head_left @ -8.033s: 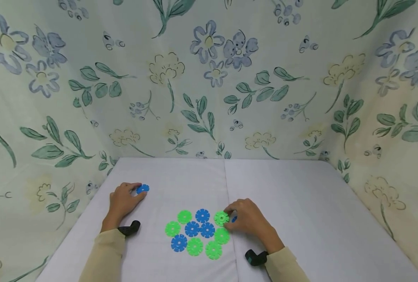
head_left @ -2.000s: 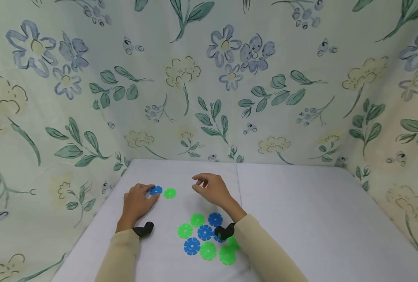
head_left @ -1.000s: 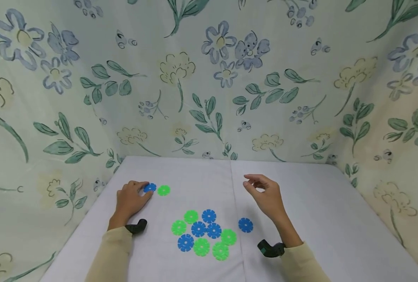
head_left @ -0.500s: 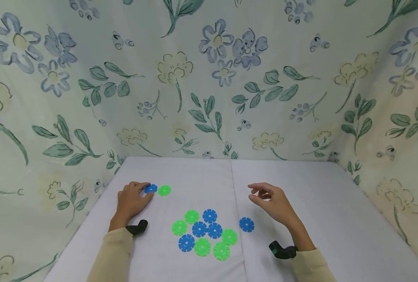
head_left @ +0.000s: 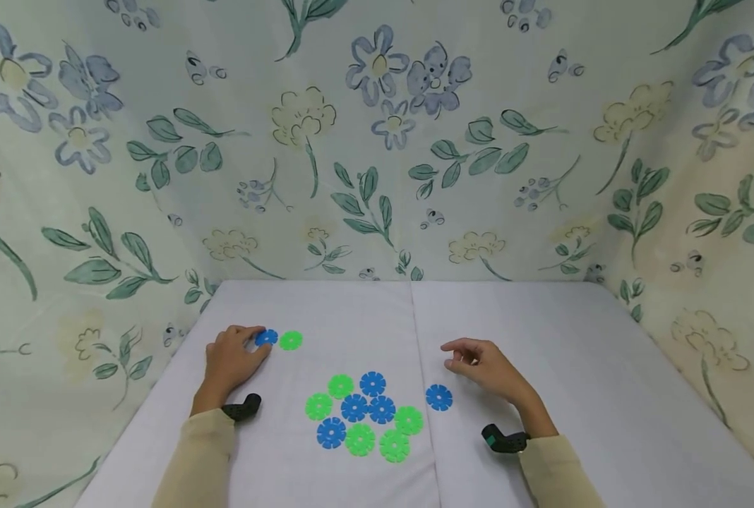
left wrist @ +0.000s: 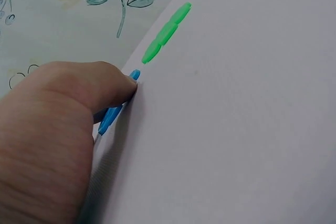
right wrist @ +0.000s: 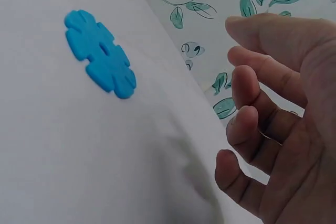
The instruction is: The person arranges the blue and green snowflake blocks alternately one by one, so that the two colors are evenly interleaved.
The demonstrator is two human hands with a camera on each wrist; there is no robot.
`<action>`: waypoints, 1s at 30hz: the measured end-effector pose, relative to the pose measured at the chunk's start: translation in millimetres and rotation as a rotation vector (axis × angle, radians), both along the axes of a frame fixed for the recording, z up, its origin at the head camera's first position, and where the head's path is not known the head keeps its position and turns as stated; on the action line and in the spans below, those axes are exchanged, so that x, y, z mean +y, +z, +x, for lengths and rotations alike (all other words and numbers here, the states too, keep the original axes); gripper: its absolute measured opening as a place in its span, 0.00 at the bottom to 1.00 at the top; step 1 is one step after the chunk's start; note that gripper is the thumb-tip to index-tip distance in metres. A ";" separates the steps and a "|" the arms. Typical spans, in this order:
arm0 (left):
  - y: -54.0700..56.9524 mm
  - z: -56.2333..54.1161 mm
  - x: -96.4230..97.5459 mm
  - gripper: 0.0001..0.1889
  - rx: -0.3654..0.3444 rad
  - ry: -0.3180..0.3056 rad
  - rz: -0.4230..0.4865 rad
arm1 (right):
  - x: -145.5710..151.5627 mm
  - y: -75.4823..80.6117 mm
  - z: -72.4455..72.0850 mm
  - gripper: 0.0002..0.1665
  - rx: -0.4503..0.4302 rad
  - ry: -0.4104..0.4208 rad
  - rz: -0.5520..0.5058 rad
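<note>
My left hand [head_left: 227, 361] holds a blue notched plastic building disc [head_left: 266, 339] between thumb and forefinger at the table's left side. In the left wrist view, the thumb covers part of that disc's edge. Just to its right, a green notched disc [head_left: 291, 340] lies flat, with a small gap between them. Over the right half of the table, my right hand [head_left: 498, 374] hovers with loosely bent fingers and nothing in them. A lone blue disc [right wrist: 89, 51] lies below and left of its fingertips, apart from the hand.
Nearer the front middle, several flat discs form a cluster, blue ones [head_left: 331, 432] mixed with green ones [head_left: 394, 446]. A white cloth [head_left: 510, 317] with a seam covers the table. Floral fabric [head_left: 364, 141] hangs behind and at both sides.
A green disc from the cluster's right side now lies beside the blue disc at my left hand. My right hand went over there, then back right and slightly down. The left hand stays put.
</note>
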State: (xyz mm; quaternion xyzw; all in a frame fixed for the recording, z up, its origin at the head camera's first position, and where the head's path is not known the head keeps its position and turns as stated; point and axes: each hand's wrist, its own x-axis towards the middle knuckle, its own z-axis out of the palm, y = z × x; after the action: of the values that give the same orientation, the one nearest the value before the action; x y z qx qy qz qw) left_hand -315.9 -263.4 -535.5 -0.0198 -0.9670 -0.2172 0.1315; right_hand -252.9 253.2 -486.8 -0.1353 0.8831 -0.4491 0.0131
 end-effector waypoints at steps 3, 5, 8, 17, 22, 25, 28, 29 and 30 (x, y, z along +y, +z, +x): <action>-0.7 0.7 -1.2 0.27 -0.004 0.006 0.005 | 2.5 -5.6 -1.5 0.21 -0.068 0.025 -0.017; -1.4 1.2 -1.0 0.28 -0.008 -0.001 0.009 | 3.8 -8.0 -1.3 0.20 -0.105 0.028 -0.016; -1.7 2.0 0.0 0.28 -0.016 -0.001 0.012 | 5.0 -9.7 -0.9 0.19 -0.156 0.043 -0.012; 2.9 0.3 0.3 0.28 -0.018 -0.006 0.007 | 4.5 -14.1 -2.1 0.22 -0.200 0.162 0.030; 2.1 -0.7 -1.4 0.28 -0.016 -0.005 0.002 | 1.3 -11.9 2.0 0.28 -0.192 0.220 0.097; 0.8 -1.2 -2.2 0.28 -0.009 -0.007 0.000 | -0.5 -10.2 4.5 0.32 -0.178 0.233 0.142; 0.9 -0.9 -2.3 0.28 -0.009 -0.009 0.000 | -1.1 -10.1 5.5 0.34 -0.162 0.242 0.163; 1.8 -0.2 -3.4 0.28 -0.008 -0.011 0.001 | -1.8 -11.2 5.2 0.34 -0.150 0.250 0.166; 2.6 1.1 -5.1 0.28 -0.007 -0.010 -0.001 | -3.3 -12.5 4.9 0.34 -0.143 0.260 0.159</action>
State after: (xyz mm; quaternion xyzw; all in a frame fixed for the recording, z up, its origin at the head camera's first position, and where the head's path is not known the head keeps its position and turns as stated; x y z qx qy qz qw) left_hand -314.8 -268.5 -532.9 -0.0239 -0.9675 -0.2174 0.1267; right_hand -248.0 249.8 -499.2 -0.2145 0.8877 -0.3808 0.1447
